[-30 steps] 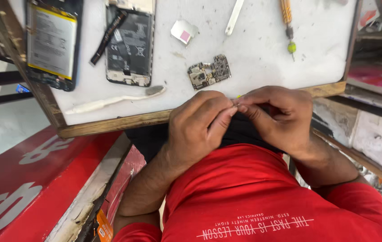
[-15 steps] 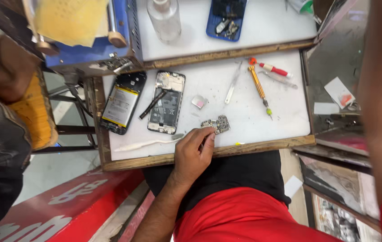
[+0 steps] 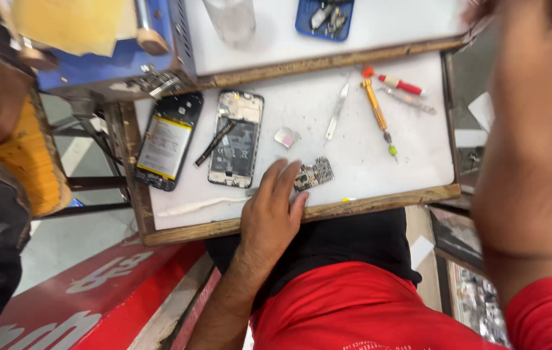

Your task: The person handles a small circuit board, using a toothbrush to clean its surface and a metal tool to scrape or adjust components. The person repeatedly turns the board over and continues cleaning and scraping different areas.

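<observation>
Circuit board point(image 3: 315, 175): small, dark, irregular in outline, crowded with tiny grey and tan parts. We note it lies flat on the white work tray point(image 3: 412, 162), near the tray's front wooden edge. Its long axis runs left to right with a slight tilt, the right end a little farther from us. Our left hand point(image 3: 270, 210) rests palm down over the front edge, fingers spread and loose, gripping nothing; the fingertips touch the board's left end. Our right hand point(image 3: 535, 39) is raised at the upper right, blurred; we cannot tell whether it is closed or open, nor whether it holds anything.

Left of the board sits an opened phone frame point(image 3: 237, 139), upright in view, with a black strip leaning across it; further left a phone back with battery point(image 3: 165, 146) overhangs the tray's left side. A small pink-and-white square piece point(image 3: 286, 137) lies just behind the board. Tweezers point(image 3: 336, 113) and an orange-handled screwdriver point(image 3: 378, 116) lie behind and to the right, well apart from it. To the board's right the white surface stretches bare to the wooden rim.
</observation>
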